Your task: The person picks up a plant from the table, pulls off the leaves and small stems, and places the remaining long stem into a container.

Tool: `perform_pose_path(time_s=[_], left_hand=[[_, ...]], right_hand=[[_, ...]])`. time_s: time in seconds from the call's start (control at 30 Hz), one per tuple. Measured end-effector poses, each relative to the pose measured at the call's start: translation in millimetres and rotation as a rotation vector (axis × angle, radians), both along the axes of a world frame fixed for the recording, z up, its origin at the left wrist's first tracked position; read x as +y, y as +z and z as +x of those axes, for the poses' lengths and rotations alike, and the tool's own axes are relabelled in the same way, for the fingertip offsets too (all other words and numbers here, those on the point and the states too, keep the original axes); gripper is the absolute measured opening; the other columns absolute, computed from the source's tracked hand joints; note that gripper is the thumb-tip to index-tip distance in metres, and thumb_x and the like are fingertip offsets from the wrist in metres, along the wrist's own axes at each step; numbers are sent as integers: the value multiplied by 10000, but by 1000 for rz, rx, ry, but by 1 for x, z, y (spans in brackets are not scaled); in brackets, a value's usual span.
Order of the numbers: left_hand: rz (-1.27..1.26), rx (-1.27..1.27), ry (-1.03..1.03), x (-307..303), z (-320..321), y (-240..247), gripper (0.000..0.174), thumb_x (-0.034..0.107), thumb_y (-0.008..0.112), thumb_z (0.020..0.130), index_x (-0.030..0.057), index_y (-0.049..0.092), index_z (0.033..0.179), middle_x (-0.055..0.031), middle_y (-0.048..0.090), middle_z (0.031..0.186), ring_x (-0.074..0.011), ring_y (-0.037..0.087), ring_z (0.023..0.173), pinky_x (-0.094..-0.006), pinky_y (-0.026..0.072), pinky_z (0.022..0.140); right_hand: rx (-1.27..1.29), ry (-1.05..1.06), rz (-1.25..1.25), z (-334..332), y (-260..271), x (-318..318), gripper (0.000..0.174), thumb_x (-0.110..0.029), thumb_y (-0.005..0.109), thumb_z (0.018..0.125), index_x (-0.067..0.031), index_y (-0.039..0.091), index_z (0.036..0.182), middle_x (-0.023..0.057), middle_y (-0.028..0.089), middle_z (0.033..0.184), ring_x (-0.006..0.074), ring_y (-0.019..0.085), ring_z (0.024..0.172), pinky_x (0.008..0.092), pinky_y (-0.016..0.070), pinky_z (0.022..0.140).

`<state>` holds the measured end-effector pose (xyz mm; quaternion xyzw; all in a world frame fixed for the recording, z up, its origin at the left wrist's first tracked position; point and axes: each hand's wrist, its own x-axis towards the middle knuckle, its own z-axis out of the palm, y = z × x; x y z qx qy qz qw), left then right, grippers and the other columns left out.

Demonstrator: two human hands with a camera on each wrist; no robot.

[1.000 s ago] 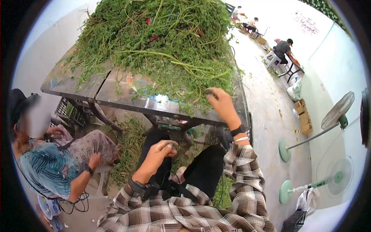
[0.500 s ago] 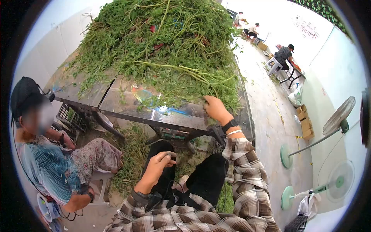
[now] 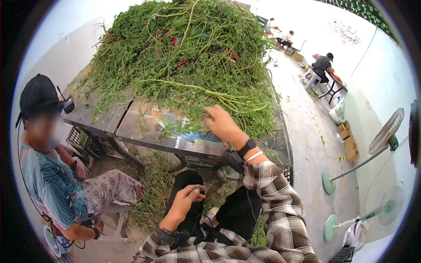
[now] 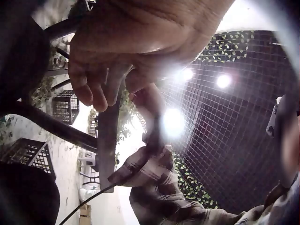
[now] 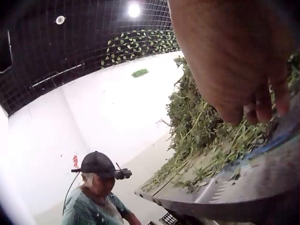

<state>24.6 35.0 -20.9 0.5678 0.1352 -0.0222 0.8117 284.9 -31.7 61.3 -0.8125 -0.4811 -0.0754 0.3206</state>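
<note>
A large heap of leafy green stalks (image 3: pixel 175 65) covers most of the dark table (image 3: pixel 144 127). My right hand (image 3: pixel 223 126) is over the front of the heap, near the table's front edge, its fingers pointing left toward loose leaves. In the right wrist view its fingers (image 5: pixel 262 105) hang slightly bent beside the leaves, with nothing seen in them. My left hand (image 3: pixel 183 204) is above my lap, thumb against the loosely bent forefinger. The left wrist view shows its fingers (image 4: pixel 96 91) loosely curled and holding no stalk.
A person in a black cap (image 3: pixel 48 162) sits at my left. More greens (image 3: pixel 151 193) lie on the floor under and beside the table. Two standing fans (image 3: pixel 386 131) and cardboard boxes (image 3: pixel 348 142) line the right side. Another person (image 3: pixel 322 65) works at a farther table.
My right hand has moved left along the table's front edge. My left hand stays over my lap. The seated person's head has come further into view, and their near hand has gone down.
</note>
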Motion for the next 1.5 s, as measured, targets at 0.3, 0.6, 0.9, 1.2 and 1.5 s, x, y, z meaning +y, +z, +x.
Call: perform_pose_path(time_s=[0.3, 0.6, 0.9, 1.2, 1.5], left_hand=[[-7, 14, 5, 5, -2, -4, 335, 271, 490, 910, 5, 568, 1097, -62, 583, 1024, -156, 577, 892, -298, 440, 804], [13, 26, 23, 7, -6, 1, 324, 267, 484, 915, 11, 568, 1094, -58, 582, 1012, -148, 571, 894, -292, 440, 801], [-22, 9, -6, 5, -5, -9, 308, 245, 474, 917, 7, 568, 1089, -59, 582, 1009, -144, 570, 883, -291, 442, 790], [-10, 9, -21, -6, -2, -9, 308, 249, 485, 911, 8, 579, 1078, -59, 590, 1001, -152, 583, 867, -294, 453, 789], [12, -54, -1, -10, 2, 4, 296, 246, 498, 903, 11, 586, 1060, -62, 608, 922, -147, 588, 853, -290, 462, 784]], right_hand=[[-76, -301, 41, 56, 18, -6, 429, -102, 572, 768, -71, 478, 1185, 200, 485, 1084, 368, 528, 957, 435, 446, 811], [3, -381, -336, 62, 23, 7, 322, -143, 555, 762, -72, 561, 1077, 197, 614, 928, 378, 579, 876, 457, 463, 754], [635, -98, 604, 59, 79, -18, 206, -171, 535, 831, -26, 587, 968, 95, 638, 824, 158, 590, 670, 286, 479, 559], [306, -120, 867, 10, 129, -61, 175, -58, 484, 846, 6, 485, 1010, 78, 610, 786, 53, 454, 533, 182, 352, 435], [519, -311, 883, -111, 47, -95, 210, -32, 447, 878, -12, 427, 1086, 84, 591, 843, 59, 451, 549, 178, 345, 458]])
